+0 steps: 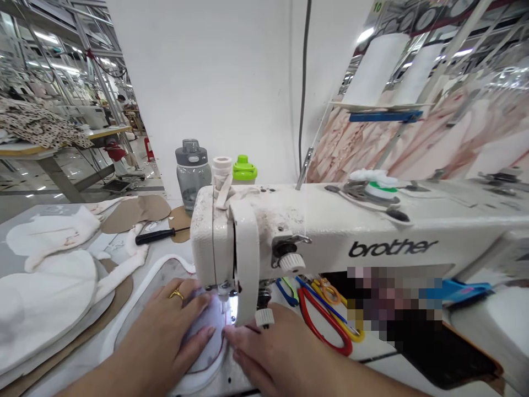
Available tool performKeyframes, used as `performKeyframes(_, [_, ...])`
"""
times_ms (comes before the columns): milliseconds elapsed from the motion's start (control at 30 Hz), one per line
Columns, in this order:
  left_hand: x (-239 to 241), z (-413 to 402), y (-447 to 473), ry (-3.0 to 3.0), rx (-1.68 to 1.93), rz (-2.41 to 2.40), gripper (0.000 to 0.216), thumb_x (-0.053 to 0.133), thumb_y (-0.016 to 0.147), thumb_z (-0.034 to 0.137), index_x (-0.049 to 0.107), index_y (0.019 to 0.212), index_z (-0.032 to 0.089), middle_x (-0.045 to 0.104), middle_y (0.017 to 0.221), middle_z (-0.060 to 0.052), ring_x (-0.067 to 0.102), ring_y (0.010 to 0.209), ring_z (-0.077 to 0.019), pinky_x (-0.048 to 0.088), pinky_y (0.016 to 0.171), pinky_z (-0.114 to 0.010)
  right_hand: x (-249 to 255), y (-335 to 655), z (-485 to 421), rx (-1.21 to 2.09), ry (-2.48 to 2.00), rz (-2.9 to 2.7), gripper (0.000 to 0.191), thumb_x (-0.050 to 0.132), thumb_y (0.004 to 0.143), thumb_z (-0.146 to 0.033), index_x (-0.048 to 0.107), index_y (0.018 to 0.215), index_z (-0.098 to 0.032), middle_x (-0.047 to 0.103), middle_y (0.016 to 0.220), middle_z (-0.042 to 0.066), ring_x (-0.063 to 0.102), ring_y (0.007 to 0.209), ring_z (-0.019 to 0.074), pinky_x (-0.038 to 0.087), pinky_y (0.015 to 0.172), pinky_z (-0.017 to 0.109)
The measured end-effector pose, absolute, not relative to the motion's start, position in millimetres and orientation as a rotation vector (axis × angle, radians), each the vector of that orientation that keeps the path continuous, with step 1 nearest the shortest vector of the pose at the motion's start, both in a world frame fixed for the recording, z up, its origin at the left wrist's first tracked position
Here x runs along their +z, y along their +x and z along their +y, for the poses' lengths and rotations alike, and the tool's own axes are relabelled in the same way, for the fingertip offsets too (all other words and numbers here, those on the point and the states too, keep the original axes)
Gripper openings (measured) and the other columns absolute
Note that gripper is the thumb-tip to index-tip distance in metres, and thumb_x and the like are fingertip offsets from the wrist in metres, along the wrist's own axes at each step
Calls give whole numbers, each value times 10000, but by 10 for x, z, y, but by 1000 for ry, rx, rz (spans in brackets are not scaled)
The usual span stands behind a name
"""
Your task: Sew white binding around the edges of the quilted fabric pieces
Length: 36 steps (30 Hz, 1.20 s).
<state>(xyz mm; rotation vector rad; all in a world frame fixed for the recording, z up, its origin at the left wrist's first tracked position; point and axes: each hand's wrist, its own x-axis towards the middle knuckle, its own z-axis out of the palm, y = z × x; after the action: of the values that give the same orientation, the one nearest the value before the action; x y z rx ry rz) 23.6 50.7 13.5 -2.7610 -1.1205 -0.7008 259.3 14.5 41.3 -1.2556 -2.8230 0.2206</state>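
Your left hand [159, 336] and right hand [270, 344], fingers spread flat, press the white-edged fabric panel [209, 325] under the Brother sewing machine head [215, 248].

The word brother [392, 248] stands in dark lowercase letters on the white arm of the sewing machine [314, 220], toward the right of the scene. Far off at the top right, a small yellowish tag [376, 7] carries the number 10 in dark print. The grey water bottle [193, 176] has faint print on its collar, too small to read, and a pixelated patch [392, 295] hides whatever lies just below the machine's arm
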Motion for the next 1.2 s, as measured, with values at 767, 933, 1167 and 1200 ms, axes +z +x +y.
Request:
performKeyframes(767, [169,606,237,-2893,-757,-956,311,377,994,260,685,1028,282,715,915,-29,674,822,-192,549,818,-324,457,2561,117,181,-1384,-2788,326,432,1001,-319,726,1097,-215,734,929,69,648,824,277,480,672,351])
performKeyframes(933, [119,586,239,-2865,-708,-991,304,379,994,267,677,1053,270,719,946,-44,671,869,-221,541,838,-368,428,2563,131,145,-1397,-2768,320,442,995,-328,742,1017,-216,725,864,71,643,785,272,468,654,345])
performKeyframes(1167, [195,554,210,-2885,-581,-1024,286,453,941,234,675,1113,286,718,1003,-42,674,897,-243,546,778,-381,454,2567,121,144,-1392,-2716,310,483,983,-314,736,849,-194,702,821,80,648,785,246,463,682,318])
performKeyframes(1200, [214,560,199,-2898,-565,-1020,285,458,943,237,675,1121,291,718,1009,-37,672,903,-239,543,789,-376,459,2571,118,142,-1390,-2717,309,486,982,-315,733,839,-194,699,814,80,646,776,244,461,677,317])
